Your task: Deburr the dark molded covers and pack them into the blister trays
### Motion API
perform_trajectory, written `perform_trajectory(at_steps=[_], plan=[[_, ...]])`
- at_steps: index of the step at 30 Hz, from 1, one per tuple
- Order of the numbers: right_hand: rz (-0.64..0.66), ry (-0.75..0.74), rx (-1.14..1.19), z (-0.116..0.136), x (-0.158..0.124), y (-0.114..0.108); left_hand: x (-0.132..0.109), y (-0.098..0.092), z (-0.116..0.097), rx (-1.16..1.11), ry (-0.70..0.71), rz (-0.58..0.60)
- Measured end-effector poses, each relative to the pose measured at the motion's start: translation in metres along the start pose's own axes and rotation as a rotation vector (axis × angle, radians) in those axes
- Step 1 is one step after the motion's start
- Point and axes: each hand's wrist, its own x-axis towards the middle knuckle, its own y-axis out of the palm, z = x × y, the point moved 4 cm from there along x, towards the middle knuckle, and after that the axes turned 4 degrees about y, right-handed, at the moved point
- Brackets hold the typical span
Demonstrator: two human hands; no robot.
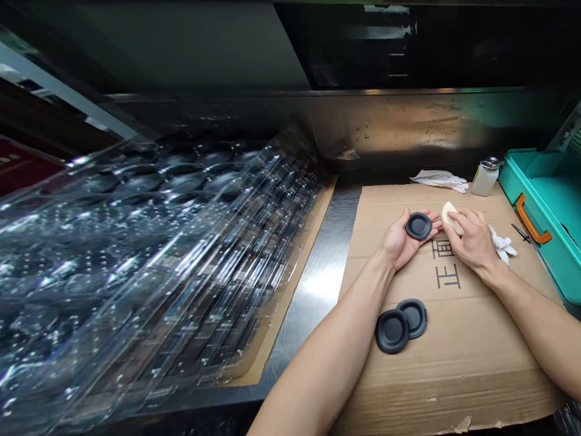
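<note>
On the palm of my left hand (402,245) rests a small black rounded-square dish-like part (418,226), its hollow side up, with the thumb at its edge. My right hand (474,239) pinches a cream-white pad (451,218), perhaps a sponge, just beside the left fingertips and apart from the black part. Nearer to me, two more black parts lie on the cardboard: one (392,331) partly overlaps the other (415,318). A crumpled white cloth or glove (503,247) shows behind my right wrist.
Stacked clear plastic trays (181,260) fill the left side. Cardboard (490,339) covers the metal bench (313,272). At the back are a white glove (439,180) and a bottle (486,177). Black tweezers (520,232) lie beside a teal box (540,212) with an orange handle (532,221).
</note>
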Motion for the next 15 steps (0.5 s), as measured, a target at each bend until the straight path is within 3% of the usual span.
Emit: perform_trajectory(at_steps=[7,15], plan=[[0.16,0.057,-0.07,-0.0087,-0.0075,0.0051,0.0024,-0.0028,-0.0024,0.013,0.02,-0.039],[0.196,0.031,-0.085,-0.0072,-0.0069,0.001,0.0021,-0.0021,-0.0053,-0.019,0.031,-0.049]])
